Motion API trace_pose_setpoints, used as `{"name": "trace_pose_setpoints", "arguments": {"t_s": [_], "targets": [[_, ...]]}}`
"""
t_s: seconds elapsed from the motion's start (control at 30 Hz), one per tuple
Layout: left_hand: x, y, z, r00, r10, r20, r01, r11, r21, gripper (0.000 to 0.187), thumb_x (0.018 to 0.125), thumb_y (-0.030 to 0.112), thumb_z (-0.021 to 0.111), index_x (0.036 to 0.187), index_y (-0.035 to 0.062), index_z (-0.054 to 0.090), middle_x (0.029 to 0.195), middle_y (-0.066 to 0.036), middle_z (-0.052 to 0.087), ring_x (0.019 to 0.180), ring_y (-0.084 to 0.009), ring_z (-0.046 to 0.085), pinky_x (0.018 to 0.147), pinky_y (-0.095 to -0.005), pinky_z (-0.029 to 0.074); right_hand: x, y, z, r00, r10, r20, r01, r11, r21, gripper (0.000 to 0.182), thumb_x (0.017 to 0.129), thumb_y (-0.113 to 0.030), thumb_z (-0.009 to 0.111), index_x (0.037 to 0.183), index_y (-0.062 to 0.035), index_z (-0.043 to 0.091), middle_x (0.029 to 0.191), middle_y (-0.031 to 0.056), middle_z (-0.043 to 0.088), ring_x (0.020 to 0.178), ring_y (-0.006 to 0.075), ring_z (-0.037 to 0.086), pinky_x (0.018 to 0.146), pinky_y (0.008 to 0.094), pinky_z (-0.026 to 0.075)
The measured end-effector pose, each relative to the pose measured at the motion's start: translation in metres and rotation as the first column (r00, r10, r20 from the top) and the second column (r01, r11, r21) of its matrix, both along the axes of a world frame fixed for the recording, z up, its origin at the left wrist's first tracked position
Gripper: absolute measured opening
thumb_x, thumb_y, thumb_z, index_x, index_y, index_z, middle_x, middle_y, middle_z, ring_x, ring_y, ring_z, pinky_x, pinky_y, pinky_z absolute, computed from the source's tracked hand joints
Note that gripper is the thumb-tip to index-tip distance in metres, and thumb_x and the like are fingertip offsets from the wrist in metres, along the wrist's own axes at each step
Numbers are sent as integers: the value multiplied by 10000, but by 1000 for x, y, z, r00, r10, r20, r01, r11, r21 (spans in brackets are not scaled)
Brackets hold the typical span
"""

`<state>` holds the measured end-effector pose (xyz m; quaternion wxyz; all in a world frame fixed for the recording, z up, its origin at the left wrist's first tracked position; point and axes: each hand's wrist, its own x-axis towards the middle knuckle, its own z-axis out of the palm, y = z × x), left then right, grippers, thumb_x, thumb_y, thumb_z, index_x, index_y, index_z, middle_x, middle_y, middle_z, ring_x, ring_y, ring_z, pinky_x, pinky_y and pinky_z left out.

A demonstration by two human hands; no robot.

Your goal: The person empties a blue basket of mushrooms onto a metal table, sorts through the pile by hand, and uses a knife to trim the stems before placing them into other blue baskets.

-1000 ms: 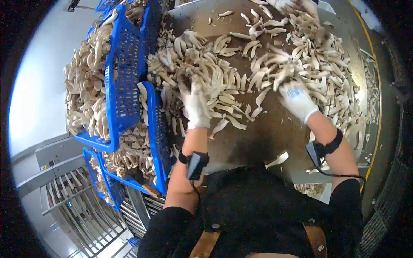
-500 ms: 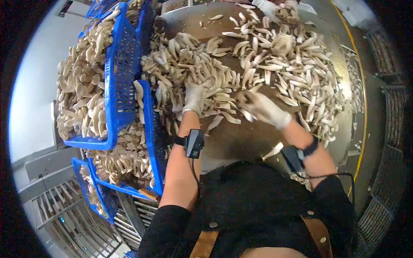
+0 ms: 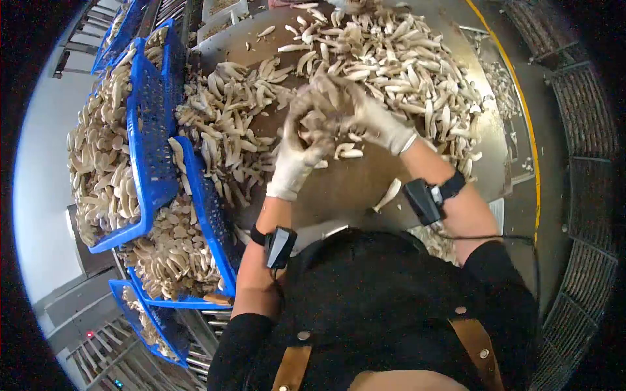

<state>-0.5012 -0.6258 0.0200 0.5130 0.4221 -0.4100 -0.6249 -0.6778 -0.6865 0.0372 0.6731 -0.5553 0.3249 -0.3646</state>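
Observation:
My left hand [image 3: 293, 163], in a white glove with smeared dark fingers, curls around a bunch of mushrooms [image 3: 317, 118] above the metal table [image 3: 355, 189]. From the other side my right hand [image 3: 378, 124], gloved the same way, closes against that bunch. Motion blurs the fingers of both hands and part of what they hold. Left of my hands lies a loose pile of long, pale-stemmed mushrooms [image 3: 228, 111]. A larger mushroom heap [image 3: 417, 72] spreads beyond my right hand. One mushroom [image 3: 388, 195] lies alone near the table's front edge.
Blue plastic baskets stand on the left: an upper basket [image 3: 147, 124] heaped with mushrooms, and a lower basket [image 3: 215, 234] also filled. Another blue basket [image 3: 166, 342] sits farther down. Past the table's right edge, a yellow line [image 3: 525, 117] runs along the floor beside racks [image 3: 590, 143].
My hands have come together from separate spots at the piles and now hold a bunch of mushrooms between them. The whole view has shifted, with the baskets moving left.

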Motion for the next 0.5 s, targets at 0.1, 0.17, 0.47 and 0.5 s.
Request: {"name": "trace_pose_setpoints", "arguments": {"t_s": [0.1,0.17,0.47,0.5], "targets": [[-9,15,35,973,108,206,-50,962,-268,1025,618,86,785,1422,-12,156,1274,-161,442,1075,-219,547,836,-338,499,-12,23,7,889,-306,-339,-32,699,-714,851,636,-182,785,1335,2,335,1327,189,372,1247,295,382,1028,436,346],[-11,58,75,866,34,500,135,945,-298,1117,579,172,823,1418,-61,124,1399,-248,322,1125,-288,534,898,-385,464,-27,68,12,840,-410,-356,-149,456,-878,732,657,-219,773,1261,-9,415,1311,190,395,1227,325,402,1025,452,347],[15,133,-131,86,-81,993,449,893,34,868,628,438,731,1380,166,394,1470,-210,222,1347,-485,134,1023,-708,55,-94,129,-129,397,-69,-915,-722,593,-357,628,554,-398,771,1114,-163,610,1337,215,397,1270,371,361,1084,572,203],[1,125,-138,17,-158,987,412,901,137,951,613,449,744,1425,183,327,1485,-209,193,1358,-481,105,1013,-721,47,-81,121,-117,251,66,-966,-754,639,-153,767,563,-361,773,1245,-115,524,1382,224,359,1308,393,309,1114,526,181]]}}
